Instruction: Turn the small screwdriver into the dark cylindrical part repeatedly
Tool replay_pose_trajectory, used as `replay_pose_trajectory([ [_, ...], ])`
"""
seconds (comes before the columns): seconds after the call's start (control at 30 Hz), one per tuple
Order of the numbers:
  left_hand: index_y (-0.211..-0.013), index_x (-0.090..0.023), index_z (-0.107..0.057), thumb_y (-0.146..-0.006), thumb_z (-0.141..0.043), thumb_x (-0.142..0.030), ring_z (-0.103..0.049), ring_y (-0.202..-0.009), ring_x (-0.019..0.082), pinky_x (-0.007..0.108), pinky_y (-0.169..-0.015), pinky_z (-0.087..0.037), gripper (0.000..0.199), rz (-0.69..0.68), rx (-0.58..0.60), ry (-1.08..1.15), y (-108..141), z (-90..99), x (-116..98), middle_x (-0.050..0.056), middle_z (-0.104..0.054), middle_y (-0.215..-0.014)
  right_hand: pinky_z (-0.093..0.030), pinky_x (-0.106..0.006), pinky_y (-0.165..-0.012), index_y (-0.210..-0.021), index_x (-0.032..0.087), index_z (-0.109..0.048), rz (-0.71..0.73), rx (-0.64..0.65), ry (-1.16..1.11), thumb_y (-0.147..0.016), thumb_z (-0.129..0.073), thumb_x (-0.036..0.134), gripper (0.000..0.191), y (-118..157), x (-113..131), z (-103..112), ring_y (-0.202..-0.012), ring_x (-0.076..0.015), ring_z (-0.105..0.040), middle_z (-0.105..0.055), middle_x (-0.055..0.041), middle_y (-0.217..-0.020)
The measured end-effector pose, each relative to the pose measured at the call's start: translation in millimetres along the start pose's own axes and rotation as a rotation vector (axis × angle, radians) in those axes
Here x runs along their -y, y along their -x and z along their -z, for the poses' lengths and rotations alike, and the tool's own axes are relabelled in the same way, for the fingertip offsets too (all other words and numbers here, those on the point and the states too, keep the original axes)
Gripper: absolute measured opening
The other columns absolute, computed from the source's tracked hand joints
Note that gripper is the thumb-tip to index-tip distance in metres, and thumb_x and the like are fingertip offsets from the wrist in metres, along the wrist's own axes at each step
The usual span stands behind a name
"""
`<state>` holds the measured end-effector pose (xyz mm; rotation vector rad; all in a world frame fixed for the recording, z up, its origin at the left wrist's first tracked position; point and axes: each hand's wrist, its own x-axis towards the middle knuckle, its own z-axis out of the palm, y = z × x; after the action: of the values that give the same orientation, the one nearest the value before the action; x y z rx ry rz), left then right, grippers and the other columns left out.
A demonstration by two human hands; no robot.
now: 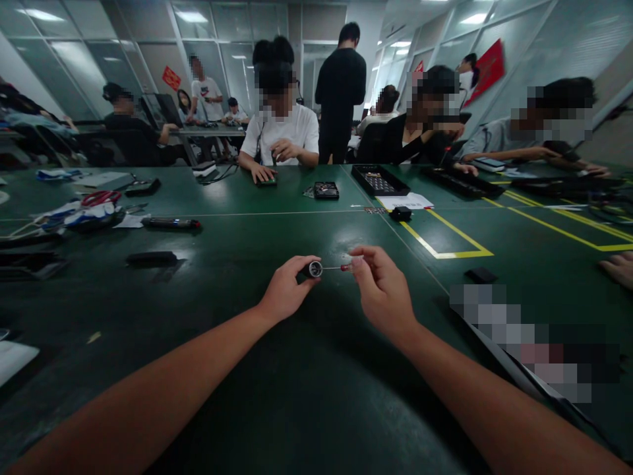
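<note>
Between thumb and fingers, my left hand [289, 288] grips a small black cylindrical part [313, 269], its round silvery end turned toward me. My right hand [380, 285] pinches the handle of a thin screwdriver [345, 267], which looks red and partly clear. The metal shaft points left and its tip meets or lies just beside the cylinder's right side; exact contact cannot be made out. Both hands are above the green tabletop [297, 396], near the middle of the view.
At left lie a black case [151, 258], a dark pen-like tool [171, 223] and red-handled cable or pliers [100, 198]. Ahead are a small black box [326, 190], a black tray [380, 180] and a black block [401, 213]. Co-workers sit across; another person's hand [619, 269] rests at right.
</note>
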<state>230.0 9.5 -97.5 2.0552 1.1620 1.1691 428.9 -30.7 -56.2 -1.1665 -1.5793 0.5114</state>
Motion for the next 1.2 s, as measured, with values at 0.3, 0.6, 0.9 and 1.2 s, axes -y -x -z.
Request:
replay_pose_trajectory([
  [0.3,-0.121,-0.022,-0.068,-0.086,-0.071,-0.015,-0.065,-0.116,0.024,0.045,-0.107,-0.048,0.035,-0.014,0.012,-0.013,-0.4,-0.8,-0.2,0.007,-0.071,-0.121,-0.043,-0.032,-0.062,-0.093,0.024,-0.066,0.031,-0.013,0.021,-0.104,-0.048,0.045,0.03,1.4,1.9,-0.9,-0.065,-0.0168,-0.058,-0.064,0.0004,-0.072],
  [0.6,-0.122,-0.024,-0.069,-0.088,-0.071,-0.018,-0.066,-0.115,0.024,0.044,-0.106,-0.049,0.035,-0.023,0.017,-0.029,0.0,-0.4,0.8,0.006,-0.072,-0.121,-0.051,-0.037,-0.076,-0.107,0.024,-0.061,0.012,-0.036,-0.039,-0.101,-0.052,0.038,0.018,0.3,-4.3,-4.0,-0.084,-0.0209,-0.069,-0.072,-0.0041,-0.091],
  [0.9,-0.126,-0.025,-0.068,-0.092,-0.069,-0.021,-0.065,-0.122,0.026,0.05,-0.11,-0.043,0.034,-0.113,0.025,-0.172,-1.4,3.6,-3.2,0.006,-0.072,-0.128,-0.054,-0.036,-0.071,-0.095,0.024,-0.059,-0.225,-0.138,-0.309,-0.098,-0.052,0.046,0.023,-11.7,-19.0,-6.9,-0.071,-0.018,-0.064,-0.066,-0.0006,-0.08],
  [1.2,-0.128,-0.023,-0.066,-0.092,-0.071,-0.024,-0.067,-0.114,0.026,0.046,-0.102,-0.048,0.037,-0.09,0.043,-0.235,-1.7,4.8,-2.2,0.006,-0.074,-0.123,-0.055,-0.033,-0.065,-0.09,0.024,-0.06,-0.335,-0.175,-0.492,-0.087,-0.065,0.054,0.031,-20.2,-31.4,-7.5,-0.066,-0.0153,-0.061,-0.063,0.0021,-0.075],
])
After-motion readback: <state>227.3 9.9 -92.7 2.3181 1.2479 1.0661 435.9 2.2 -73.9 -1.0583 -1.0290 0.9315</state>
